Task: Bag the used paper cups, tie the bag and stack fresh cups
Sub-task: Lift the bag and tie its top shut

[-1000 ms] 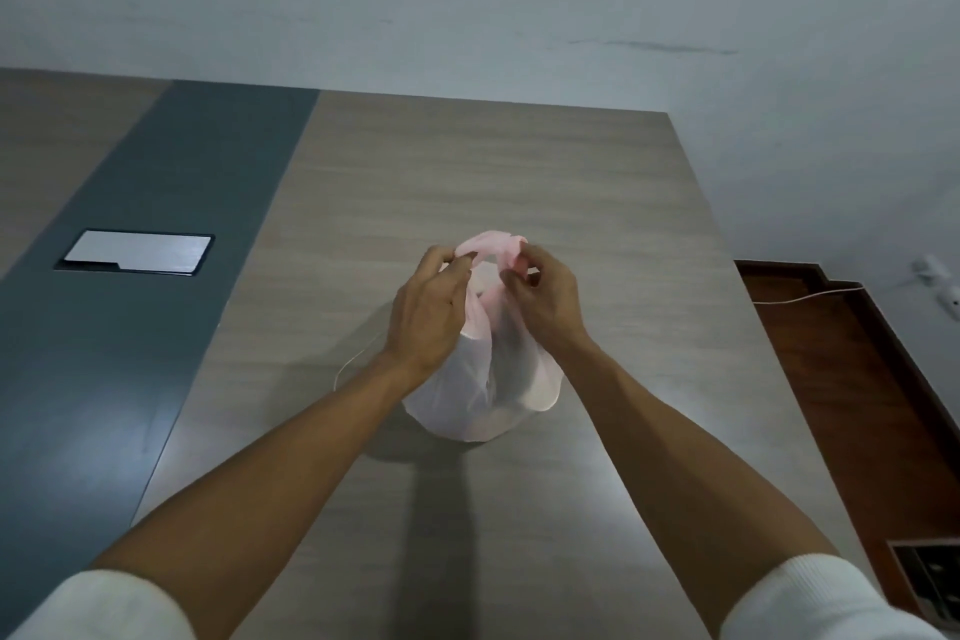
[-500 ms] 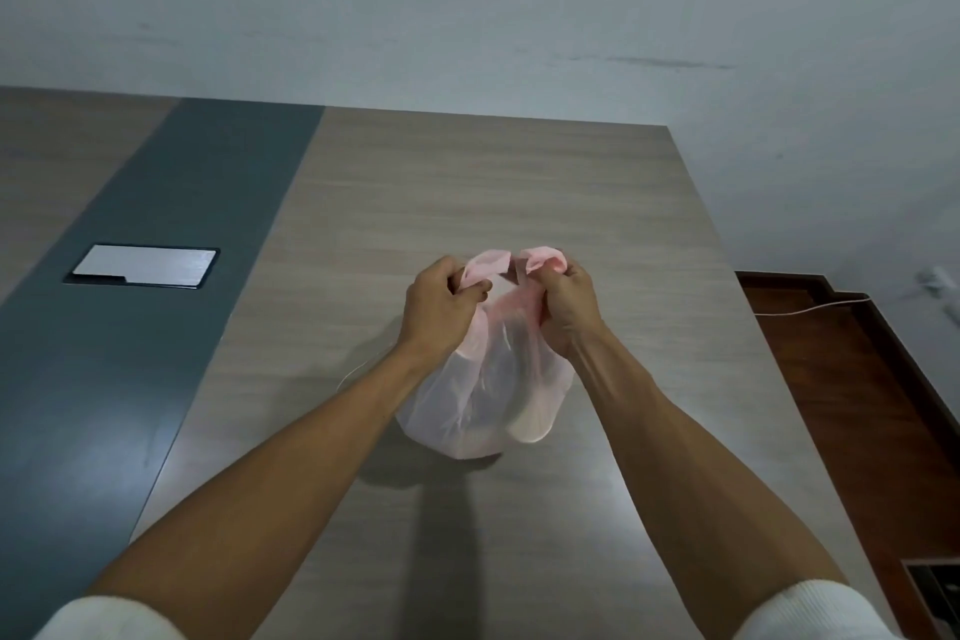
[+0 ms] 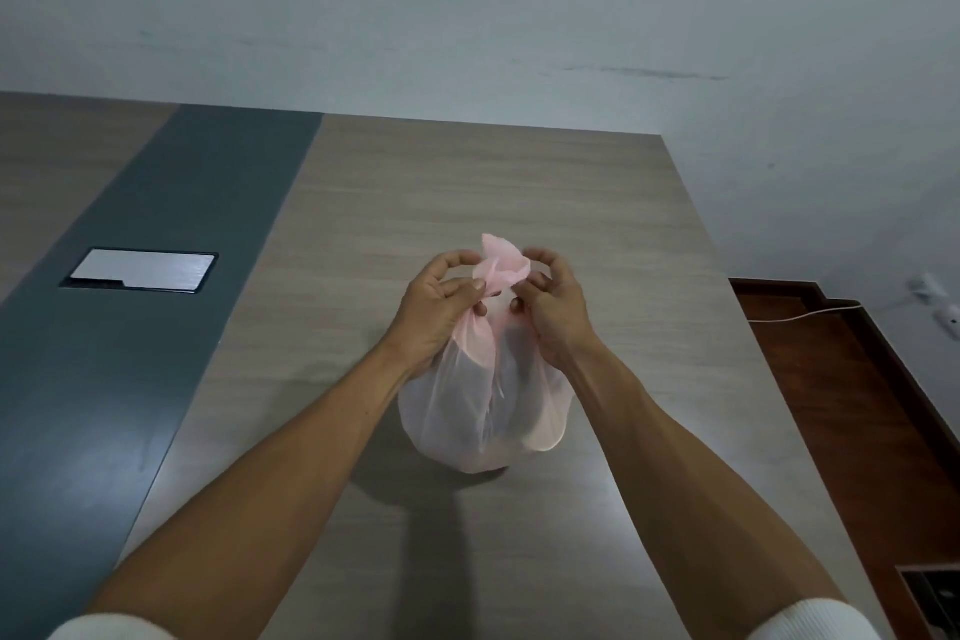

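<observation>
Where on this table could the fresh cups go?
Bare wood table lies beyond the pink bag, up to the far edge, and between the bag and the dark strip. It is crowded only mid-table, where left hand and right hand pinch the bag's neck.

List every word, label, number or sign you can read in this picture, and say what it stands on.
None can be read. The pink bag, the table, the metal plate set in it and the wall show no print.
</observation>
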